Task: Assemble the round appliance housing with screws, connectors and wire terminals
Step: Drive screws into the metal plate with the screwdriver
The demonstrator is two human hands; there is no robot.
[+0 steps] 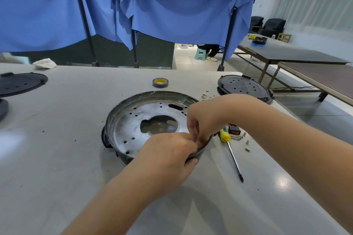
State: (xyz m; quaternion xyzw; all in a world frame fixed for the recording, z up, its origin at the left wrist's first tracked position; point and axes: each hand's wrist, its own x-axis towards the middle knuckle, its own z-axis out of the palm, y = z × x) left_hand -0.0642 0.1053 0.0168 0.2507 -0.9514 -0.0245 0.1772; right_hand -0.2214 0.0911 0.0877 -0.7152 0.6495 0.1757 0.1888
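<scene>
Housing: round metal housing [133,120] on the grey table [66,139].
Left hand [168,156]: fingers curled over the housing's near rim, gripping it.
Right hand [202,120]: fingertips pinching something hidden at that rim.
Screwdriver [230,149]: lying just beside the housing.

Head cam — fwd/down, close over table [57,158]

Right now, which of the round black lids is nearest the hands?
The black perforated lid at the table's right edge, just beyond the right hand; the other lid lies far left.

1. One round metal housing [145,118].
2. Two hands: left hand [168,156], right hand [204,118].
3. One screwdriver [230,150].
4. One tape roll [160,82].
5. Two black perforated discs [244,87], [21,83].
6. Two small white connectors [247,145].
</scene>
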